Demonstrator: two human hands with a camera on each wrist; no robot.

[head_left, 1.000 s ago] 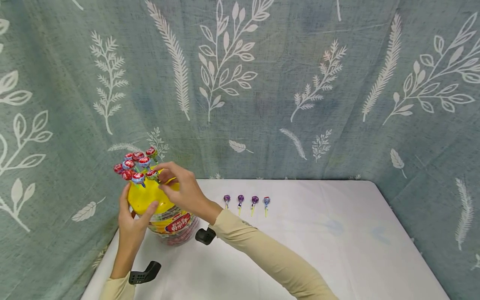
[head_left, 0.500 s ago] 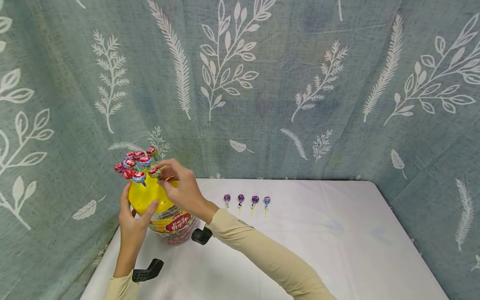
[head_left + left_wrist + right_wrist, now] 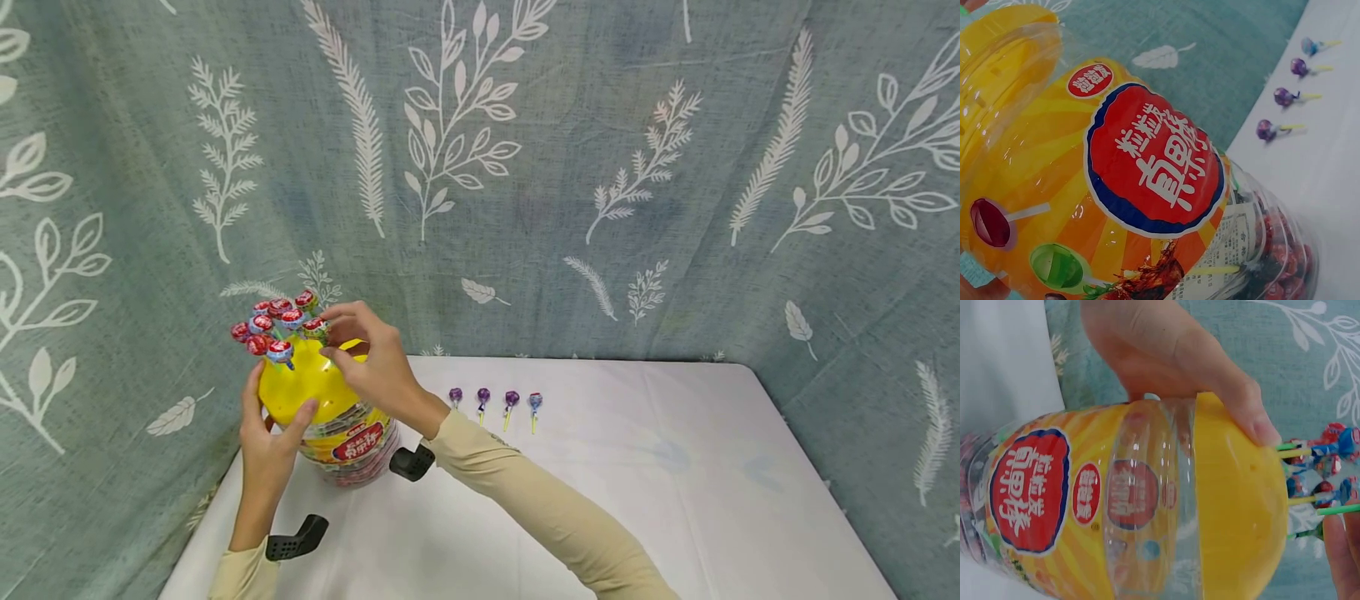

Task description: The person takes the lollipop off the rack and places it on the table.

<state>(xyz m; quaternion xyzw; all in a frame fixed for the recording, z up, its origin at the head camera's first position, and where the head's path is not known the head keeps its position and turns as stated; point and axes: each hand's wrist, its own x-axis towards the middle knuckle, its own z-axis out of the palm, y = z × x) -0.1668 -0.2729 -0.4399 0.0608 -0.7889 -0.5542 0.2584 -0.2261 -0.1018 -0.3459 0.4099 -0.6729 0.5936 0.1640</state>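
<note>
A clear jar (image 3: 362,450) with a yellow and red label stands at the table's left, topped by a domed yellow lid (image 3: 288,392). My left hand (image 3: 266,458) grips the jar at its lid, thumb on the near side. Several lollipops (image 3: 258,323) with red-topped wrappers stand in the lid on their sticks. Above the lid's right side, my right hand (image 3: 382,358) pinches a lollipop (image 3: 315,328) with a green-and-red wrapper. Its green stick (image 3: 1338,510) ends free, apart from the lid, in the right wrist view. The right fingertips are partly out of that view.
Several lollipops with purple or blue wrappers, such as a purple one (image 3: 512,400), lie in a row on the white-covered table (image 3: 637,500), right of the jar. A patterned curtain (image 3: 525,208) hangs behind and along the sides.
The right hand has risen with the pinched lollipop, slightly up and right from the lid. The left hand keeps its grip on the jar, which has not visibly moved.
</note>
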